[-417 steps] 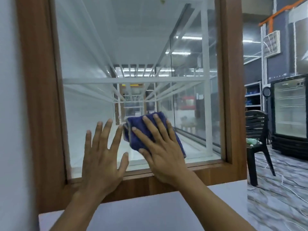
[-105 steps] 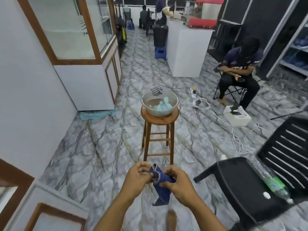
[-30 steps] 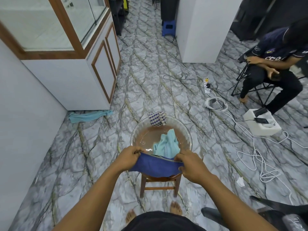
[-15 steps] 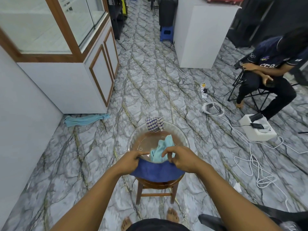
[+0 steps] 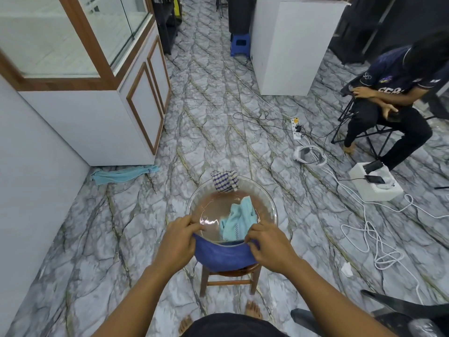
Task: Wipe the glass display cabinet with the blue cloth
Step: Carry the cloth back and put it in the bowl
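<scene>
The blue cloth (image 5: 224, 255) is draped over the near rim of a clear glass bowl (image 5: 269, 205) that stands on a round wooden stool (image 5: 228, 280). My left hand (image 5: 178, 242) pinches the cloth's left end at the rim. My right hand (image 5: 269, 244) pinches its right end. The glass display cabinet (image 5: 80, 35), with a brown wooden frame on a white base, stands at the upper left, well away from both hands.
A light teal cloth (image 5: 239, 221) lies in the bowl's water and a checked cloth (image 5: 224, 180) hangs on its far rim. Another teal cloth (image 5: 124, 173) lies by the cabinet base. Cables (image 5: 379, 242), a headset (image 5: 309, 154), a seated person (image 5: 388, 98) and a black chair (image 5: 408, 314) are on the right.
Since 13.9 s ago I left the cabinet glass and came to the bowl. Over the last second my hands have laid the blue cloth over the bowl's near rim and moved slightly apart.
</scene>
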The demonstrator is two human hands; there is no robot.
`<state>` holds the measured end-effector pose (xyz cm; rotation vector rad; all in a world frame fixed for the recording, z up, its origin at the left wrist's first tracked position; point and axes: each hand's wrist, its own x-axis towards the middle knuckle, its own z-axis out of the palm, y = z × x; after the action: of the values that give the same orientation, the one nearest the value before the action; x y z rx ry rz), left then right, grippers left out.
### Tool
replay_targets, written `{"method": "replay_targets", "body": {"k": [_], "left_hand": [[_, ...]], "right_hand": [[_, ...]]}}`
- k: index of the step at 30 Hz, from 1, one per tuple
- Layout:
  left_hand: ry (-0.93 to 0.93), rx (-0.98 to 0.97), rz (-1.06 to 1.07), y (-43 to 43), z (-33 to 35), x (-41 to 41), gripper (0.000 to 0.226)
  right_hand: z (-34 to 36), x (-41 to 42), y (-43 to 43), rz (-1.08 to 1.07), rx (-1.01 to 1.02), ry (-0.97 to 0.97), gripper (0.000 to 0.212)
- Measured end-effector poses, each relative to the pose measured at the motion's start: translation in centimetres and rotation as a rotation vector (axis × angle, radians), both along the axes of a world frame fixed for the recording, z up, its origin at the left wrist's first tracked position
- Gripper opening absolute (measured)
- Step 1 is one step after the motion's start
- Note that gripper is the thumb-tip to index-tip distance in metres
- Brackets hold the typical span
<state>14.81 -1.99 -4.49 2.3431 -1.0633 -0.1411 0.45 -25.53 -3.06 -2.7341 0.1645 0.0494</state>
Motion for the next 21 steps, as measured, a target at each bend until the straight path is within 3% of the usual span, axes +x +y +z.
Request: {"method": "replay_targets", "body": {"k": [3, 6, 8, 21], "left_hand": [[-0.109, 0.052, -0.221, 0.6, -0.3, -1.3, 0.019], [-0.134, 0.293, -0.331, 0.8, -1.2, -1.8, 0.036], [-0.130, 0.352, -0.343, 0.5, -1.4, -1.8, 0.041], [-0.121, 0.407, -0.344, -0.4, -0.1, -2.3, 0.044]], "right_hand": [[0.1, -0.9, 0.4, 0.069, 0.031, 0.087, 0.029], [0.0, -1.0, 0.4, 0.100, 0.028, 0.137, 0.035], [0.0, -0.8, 0.3, 0.097, 0.020, 0.164, 0.036], [1.3, -0.7, 0.9, 0.176, -0.036, 0.205, 0.034]]}}
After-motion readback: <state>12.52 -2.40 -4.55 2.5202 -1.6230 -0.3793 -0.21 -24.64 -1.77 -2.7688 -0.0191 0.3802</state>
